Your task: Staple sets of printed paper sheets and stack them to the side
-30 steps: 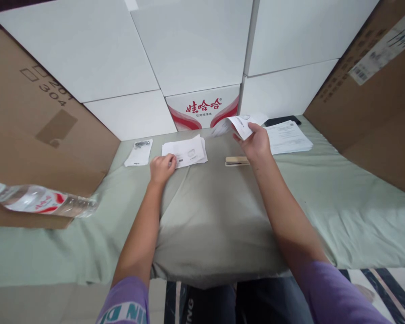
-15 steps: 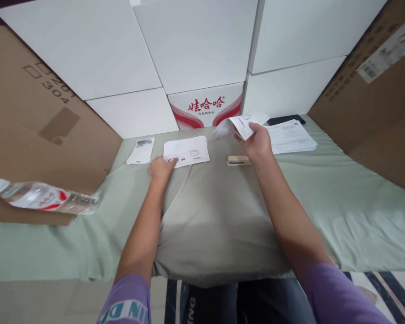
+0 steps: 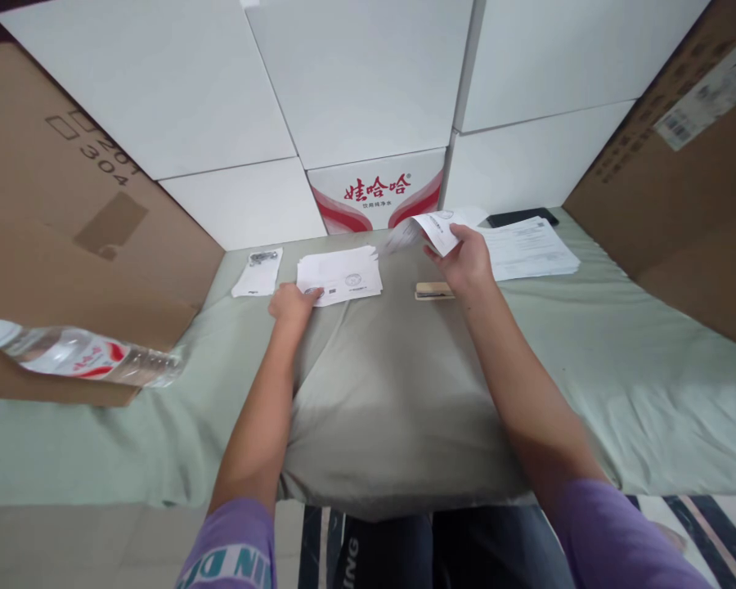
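My left hand (image 3: 293, 304) grips the near left corner of a stack of printed papers (image 3: 343, 270), its thumb lying on top. The stack lies flat on the green cloth and bears round stamps. Raised in my right hand (image 3: 468, 260) is a curled printed paper (image 3: 438, 231), pinched between thumb and fingers; its left end is blurred. Just below that hand lies a beige stapler (image 3: 430, 290), its right end hidden by the hand. A second stack of papers (image 3: 531, 249) rests right of my right hand.
A small white packet (image 3: 258, 272) with dark metal bits lies at left. Behind the right stack is a black phone-like object (image 3: 521, 218). A clear water bottle (image 3: 79, 353) lies at far left by a cardboard box (image 3: 92, 270). White boxes (image 3: 374, 82) form a wall behind.
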`<state>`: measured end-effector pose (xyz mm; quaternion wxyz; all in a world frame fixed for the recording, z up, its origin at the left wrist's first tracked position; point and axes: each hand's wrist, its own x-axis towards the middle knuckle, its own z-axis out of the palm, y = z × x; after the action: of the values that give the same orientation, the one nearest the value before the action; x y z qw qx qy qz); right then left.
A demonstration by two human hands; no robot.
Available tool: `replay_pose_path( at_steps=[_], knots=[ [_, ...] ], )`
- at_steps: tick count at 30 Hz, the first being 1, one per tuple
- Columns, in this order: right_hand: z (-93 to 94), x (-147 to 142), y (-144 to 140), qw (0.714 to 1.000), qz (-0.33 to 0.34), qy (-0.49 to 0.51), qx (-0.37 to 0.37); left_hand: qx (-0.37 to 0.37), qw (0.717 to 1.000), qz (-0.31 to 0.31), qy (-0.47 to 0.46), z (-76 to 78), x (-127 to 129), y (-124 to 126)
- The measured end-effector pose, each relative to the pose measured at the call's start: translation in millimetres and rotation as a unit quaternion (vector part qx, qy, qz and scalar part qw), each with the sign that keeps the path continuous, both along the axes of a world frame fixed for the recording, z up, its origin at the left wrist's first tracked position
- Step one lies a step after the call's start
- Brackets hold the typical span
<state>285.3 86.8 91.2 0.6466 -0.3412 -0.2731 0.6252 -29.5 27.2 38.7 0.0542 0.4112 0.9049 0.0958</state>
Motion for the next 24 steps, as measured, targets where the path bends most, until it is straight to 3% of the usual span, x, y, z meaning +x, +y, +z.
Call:
replay_pose_path(
  at_steps=[9,21,24],
  knots=[
    [3.6,-4,-4,1.0,-0.008,-0.002,-0.02,0.014,0.999,-0.009,0.043,8.9,9,-1],
    [-1.7,0,-1,0.998,0.009,-0.062,0.009,0.018,0.998,-0.034,0.049,14.7,3,-2],
    [5.4,-4,-8,0.998,0.01,-0.048,0.026,0.089,0.992,-0.079,0.032,24.8,-4,-6]
  ],
)
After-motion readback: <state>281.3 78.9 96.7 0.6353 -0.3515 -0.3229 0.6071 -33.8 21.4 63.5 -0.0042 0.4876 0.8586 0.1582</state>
